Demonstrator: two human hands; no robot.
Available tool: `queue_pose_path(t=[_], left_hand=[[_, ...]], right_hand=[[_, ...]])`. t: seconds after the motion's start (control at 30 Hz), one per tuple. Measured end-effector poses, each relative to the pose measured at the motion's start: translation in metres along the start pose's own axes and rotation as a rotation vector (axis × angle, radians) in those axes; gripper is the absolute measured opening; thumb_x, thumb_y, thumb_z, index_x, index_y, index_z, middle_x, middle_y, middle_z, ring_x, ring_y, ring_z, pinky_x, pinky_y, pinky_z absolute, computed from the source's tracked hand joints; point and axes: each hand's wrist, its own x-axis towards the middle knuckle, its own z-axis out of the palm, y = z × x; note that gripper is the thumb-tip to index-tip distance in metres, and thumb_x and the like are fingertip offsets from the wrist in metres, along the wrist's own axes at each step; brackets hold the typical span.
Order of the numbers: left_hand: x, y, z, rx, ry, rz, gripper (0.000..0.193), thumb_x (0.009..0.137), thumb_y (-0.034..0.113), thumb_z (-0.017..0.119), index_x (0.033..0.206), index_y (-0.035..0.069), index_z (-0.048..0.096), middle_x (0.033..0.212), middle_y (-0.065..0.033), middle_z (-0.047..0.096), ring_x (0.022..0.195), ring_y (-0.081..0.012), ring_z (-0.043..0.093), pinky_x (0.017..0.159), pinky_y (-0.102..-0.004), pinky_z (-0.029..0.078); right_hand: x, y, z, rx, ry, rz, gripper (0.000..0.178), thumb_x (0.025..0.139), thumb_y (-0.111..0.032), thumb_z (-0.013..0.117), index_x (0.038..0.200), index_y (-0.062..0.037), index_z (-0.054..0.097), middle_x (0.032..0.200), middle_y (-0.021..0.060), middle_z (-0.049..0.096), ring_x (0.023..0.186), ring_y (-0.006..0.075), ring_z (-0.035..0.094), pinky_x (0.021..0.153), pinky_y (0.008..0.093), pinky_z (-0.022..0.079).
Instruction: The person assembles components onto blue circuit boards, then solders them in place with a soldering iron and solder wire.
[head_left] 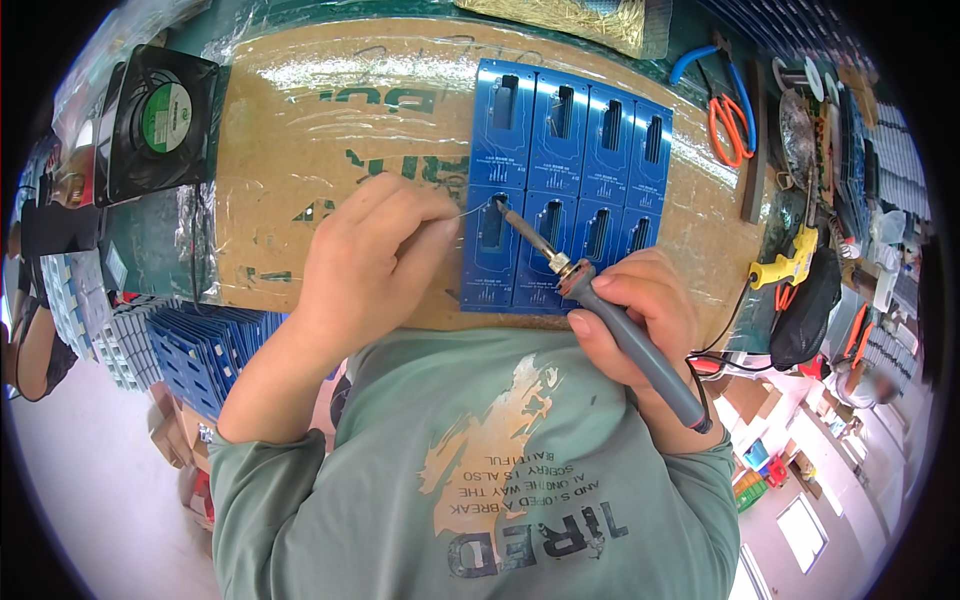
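Note:
A blue circuit board panel (528, 183) with several slotted sections lies on a plastic-covered cardboard sheet (270, 150). Held in my right hand (645, 310) is a grey-handled soldering iron (640, 345), its tip at the top of a slot in the panel's near left section. My left hand (385, 255), just left of the panel, pinches a thin solder wire (474, 210) that runs toward the iron's tip. The fingers of both hands are closed. Whether wire and tip touch is too small to tell.
A black fan (157, 125) stands at the far left. Orange- and blue-handled pliers (735, 130), a dark bar (753, 150) and a yellow-handled tool (785, 265) lie at the right. Stacked blue boards (205, 355) sit below left, and a straw-coloured pad (580, 20) lies at the back.

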Motion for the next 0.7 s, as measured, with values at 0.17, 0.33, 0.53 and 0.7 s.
queue_pose_path(t=[0.17,0.33,0.53,0.7], left_hand=[[-0.0007,0.0006,-0.0014,-0.007,-0.039,0.011,0.008,0.083,0.004,0.069,0.089,0.006,0.066,0.082,-0.0084,0.062,0.075,-0.0280,0.061,0.065,-0.0368,0.050],[-0.0001,0.0003,-0.0006,0.008,-0.031,0.024,0.007,0.083,0.004,0.068,0.089,0.006,0.065,0.082,-0.0089,0.061,0.076,-0.0287,0.061,0.066,-0.0372,0.050],[0.0008,-0.0002,-0.0019,0.001,-0.054,0.023,0.008,0.083,0.004,0.068,0.089,0.007,0.065,0.081,-0.0089,0.061,0.077,-0.0294,0.061,0.066,-0.0380,0.049],[-0.0002,-0.0008,-0.0041,-0.004,-0.077,0.025,0.008,0.083,0.005,0.068,0.090,0.007,0.065,0.081,-0.0089,0.061,0.077,-0.0293,0.061,0.066,-0.0381,0.049]], right_hand=[[0.0018,-0.0001,0.0056,0.011,0.016,-0.011,0.040,0.061,-0.002,0.085,0.096,-0.0028,0.065,0.079,0.0098,0.066,0.066,0.0251,0.063,0.059,0.0332,0.045],[0.0032,-0.0011,0.0065,0.010,0.017,-0.021,0.040,0.061,-0.002,0.085,0.096,-0.0027,0.065,0.079,0.0094,0.066,0.066,0.0251,0.063,0.059,0.0330,0.045],[0.0015,-0.0001,0.0052,0.009,0.009,-0.021,0.041,0.061,-0.002,0.085,0.097,-0.0031,0.065,0.080,0.0095,0.066,0.066,0.0252,0.063,0.059,0.0332,0.045],[0.0026,-0.0009,0.0063,0.031,0.009,-0.031,0.040,0.061,-0.002,0.085,0.096,-0.0032,0.065,0.079,0.0094,0.066,0.065,0.0248,0.063,0.059,0.0338,0.044]])
